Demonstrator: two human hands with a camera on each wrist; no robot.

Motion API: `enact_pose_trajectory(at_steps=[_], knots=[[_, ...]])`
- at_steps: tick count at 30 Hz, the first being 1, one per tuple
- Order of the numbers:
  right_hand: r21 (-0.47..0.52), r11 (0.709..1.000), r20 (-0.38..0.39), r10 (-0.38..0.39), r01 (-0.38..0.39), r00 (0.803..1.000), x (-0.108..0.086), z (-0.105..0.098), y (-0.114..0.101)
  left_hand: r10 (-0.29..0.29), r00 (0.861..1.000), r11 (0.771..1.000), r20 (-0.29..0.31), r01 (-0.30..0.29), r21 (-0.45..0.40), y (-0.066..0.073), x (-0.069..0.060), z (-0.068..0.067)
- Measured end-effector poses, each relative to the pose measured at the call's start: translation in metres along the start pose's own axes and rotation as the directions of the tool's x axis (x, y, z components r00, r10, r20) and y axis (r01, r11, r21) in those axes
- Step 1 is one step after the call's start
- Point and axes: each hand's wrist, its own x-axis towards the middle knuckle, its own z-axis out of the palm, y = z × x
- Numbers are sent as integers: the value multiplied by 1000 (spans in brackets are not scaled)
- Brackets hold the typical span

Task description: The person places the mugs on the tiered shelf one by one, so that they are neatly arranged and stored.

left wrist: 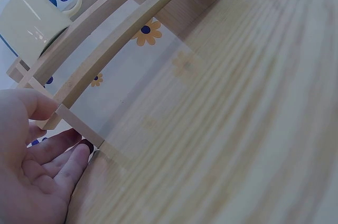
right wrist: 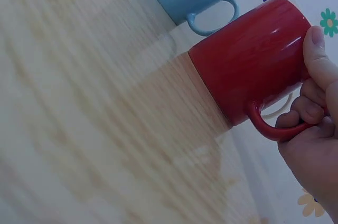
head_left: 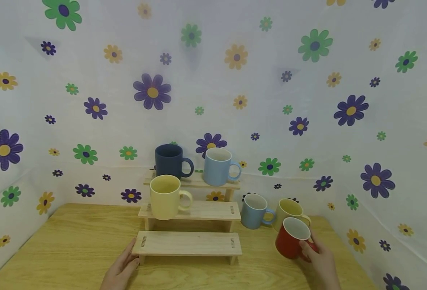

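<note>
Lowest and closest in the head view, a bare left hand point(head_left: 120, 266) lies at the left end of a pale wooden three-step stand point(head_left: 188, 243), its fingers loosely bent and touching the end of the lowest step near the leg. Across the wood-grained, yellowish worktop point(head_left: 260, 268), a bare right hand point(head_left: 321, 255) grips a glossy red cylindrical mug point(head_left: 287, 241) with a white inside. Its fingers curl round the handle, and the thumb presses against the side near the rim. The red mug is to the right of the stand, in front of a yellow cylindrical mug point(head_left: 283, 209) that it partly hides; whether its base touches the worktop, I cannot tell. Beside the yellow mug, nearer the stand, a light blue mug with a white inside point(head_left: 253, 213) is upright, its handle pointing right. Upright on the top step are a dark blue mug point(head_left: 167, 163) at left and a second light blue mug point(head_left: 216, 167) at right. On the middle step, toward its left end, sits a pale yellow mug point(head_left: 164, 199), handle to the right. White cloth printed with purple, green and yellow flowers point(head_left: 213, 80) hangs behind and at both sides.
</note>
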Motion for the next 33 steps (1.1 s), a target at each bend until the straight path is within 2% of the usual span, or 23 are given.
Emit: enact_pose_trajectory(at_steps=[3, 6, 10, 14, 15, 17, 20, 23, 28, 29, 31, 33], knots=[[110, 993, 7, 43, -44, 999, 0, 1, 2, -7, 1000, 1000, -2, 7, 9, 0, 0, 0], [240, 968, 33, 71, -77, 997, -1, 2, 3, -16, 1000, 1000, -2, 16, 13, 0, 0, -1], [406, 909, 63, 74, -93, 995, -3, 5, 3, -24, 1000, 1000, 3, 24, 20, 0, 0, -2], [531, 843, 91, 36, -79, 995, -6, 7, 1, -24, 1000, 1000, 1, 24, 17, 1, 0, -2], [543, 837, 96, 27, -75, 995, -6, 8, 0, -24, 1000, 1000, 0, 24, 16, 1, 0, -2], [534, 844, 99, 10, -61, 995, -6, 8, -5, -22, 1000, 1000, -2, 22, 11, 0, 0, -2], [464, 885, 91, -8, -35, 996, -6, 9, -14, -17, 1000, 1000, -3, 17, 9, 0, 0, -2], [431, 902, 94, -52, 7, 994, -7, 12, -26, -13, 1000, 1000, -5, 13, 4, -1, 0, -1], [460, 881, 92, -173, 112, 981, -12, 20, -50, -14, 1000, 1000, -11, 14, 1, -2, 1, 0], [478, 868, 92, -204, 137, 975, -13, 23, -56, -16, 1000, 1000, -12, 16, 3, -2, 1, 0], [486, 861, 94, -226, 153, 970, -16, 28, -67, -18, 1000, 1000, -14, 18, 2, -1, 0, 0], [518, 839, 100, -254, 167, 962, -18, 33, -79, -22, 1000, 1000, -16, 22, -3, -1, 0, 0]])
